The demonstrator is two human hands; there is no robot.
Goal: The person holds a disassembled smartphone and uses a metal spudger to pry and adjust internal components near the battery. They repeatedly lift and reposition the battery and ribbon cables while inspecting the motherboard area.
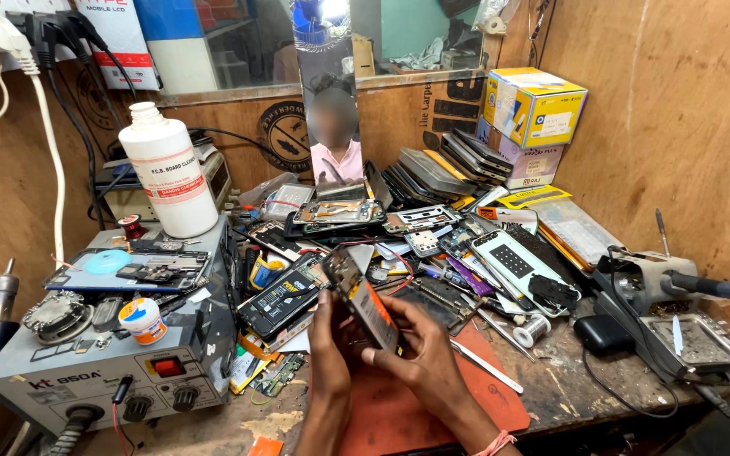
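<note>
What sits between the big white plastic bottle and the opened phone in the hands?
In the head view, between the white plastic bottle and the opened phone lies a heap of dismantled phones, including a black battery-backed one.

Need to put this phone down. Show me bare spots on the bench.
Free: the red mat right of the hands, and bare wood between it and the metal tray. Crowded: the phone-parts pile behind, up to the rework station.

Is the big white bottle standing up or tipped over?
Standing up. The white bottle sits upright on the grey machine, its cap on top, left of the opened phone in both hands.
</note>
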